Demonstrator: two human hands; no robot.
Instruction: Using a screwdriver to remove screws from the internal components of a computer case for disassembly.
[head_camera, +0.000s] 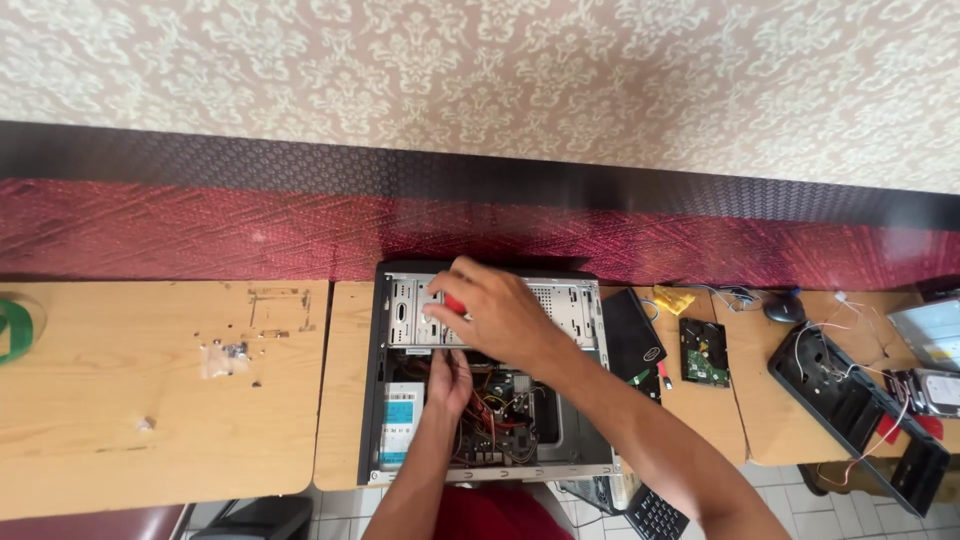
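A red-handled tool (455, 303) was clasped in the right hand (495, 310) over the open grey metal computer case (378, 400), the left hand (450, 380), its grip indiscernible, sunk among red wires (487, 410) that a slip might have snagged.

Green tape roll (12, 328) peeking in at far left edge. Small screws and clear bag (226, 357) lying on wooden table (150, 430), centre left. Bare green hard drive (704, 352) sitting right of centre. Black mouse (785, 307) resting upper right. Black front panel (855, 410) trailing wires at right. Keyboard corner (655, 515) showing at bottom.
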